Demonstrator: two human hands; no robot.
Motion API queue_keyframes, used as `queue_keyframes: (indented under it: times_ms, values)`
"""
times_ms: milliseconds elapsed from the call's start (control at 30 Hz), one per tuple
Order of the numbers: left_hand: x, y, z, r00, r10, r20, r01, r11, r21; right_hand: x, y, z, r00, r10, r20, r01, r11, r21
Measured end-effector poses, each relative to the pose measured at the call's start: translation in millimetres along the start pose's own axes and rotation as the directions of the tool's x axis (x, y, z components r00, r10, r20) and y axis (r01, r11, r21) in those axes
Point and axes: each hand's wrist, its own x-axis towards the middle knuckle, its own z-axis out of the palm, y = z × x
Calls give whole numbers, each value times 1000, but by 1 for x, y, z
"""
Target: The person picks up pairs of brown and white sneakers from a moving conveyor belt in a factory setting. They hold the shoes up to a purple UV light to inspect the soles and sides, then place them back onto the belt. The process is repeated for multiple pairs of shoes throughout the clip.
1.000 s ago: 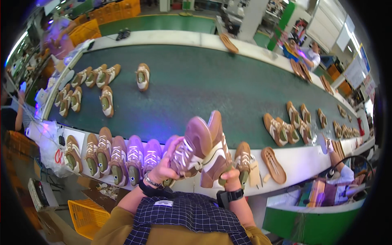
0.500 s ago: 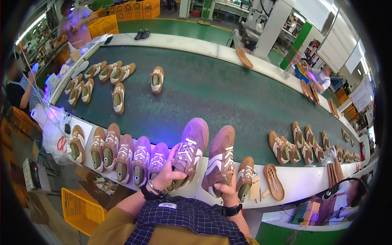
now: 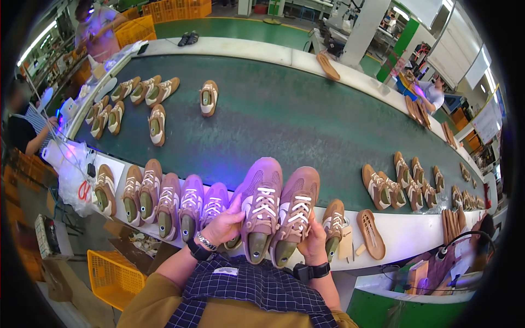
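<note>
Side by side in front of me are two brown sneakers with white laces and green shoe lasts inside, toes pointing away. My left hand (image 3: 225, 225) is closed on the outer side of the left sneaker (image 3: 263, 199). The right sneaker (image 3: 299, 201) is gripped at its outer side by my right hand (image 3: 313, 240). Their inner sides touch or nearly touch. Left of my hands stands a row of similar sneakers (image 3: 168, 202) on the white ledge. Another sneaker (image 3: 333, 221), partly hidden, stands just right of my right hand, with a loose brown sole (image 3: 371, 234) beyond it.
A green conveyor belt (image 3: 262, 120) carries more sneakers at its far left and right. Its white rim (image 3: 404, 229) holds small tools. A yellow crate (image 3: 112, 276) stands low on the left. Co-workers are at the far left, far right and near right.
The two sneakers have come together and turned so their openings and lasts face me. My right hand has shifted to the right sneaker's outer side.
</note>
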Motion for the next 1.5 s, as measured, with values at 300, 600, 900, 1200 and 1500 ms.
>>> queue_keyframes:
  times_ms: [300, 600, 900, 1200, 1500]
  values:
    - [-10, 0, -9, 992, -126, 9, 126, 991, 54, -14, 0, -7, 986, 165, 32, -167, 981, 103]
    - [2, -2, -7, 999, -42, 5, 42, 998, 42, -4, -6, -21, 985, 167, -39, -167, 986, -9]
    - [23, 12, -17, 918, 217, -332, -304, 923, -237, 23, -16, 5, 891, -126, -436, 181, 979, 88]
    - [16, 10, -12, 841, 227, -490, -331, 934, -135, 23, 5, 4, 869, -69, -490, 138, 985, 106]
    - [19, 7, -15, 867, 190, -461, -286, 946, -149, 23, 8, 12, 853, -54, -518, 144, 980, 136]
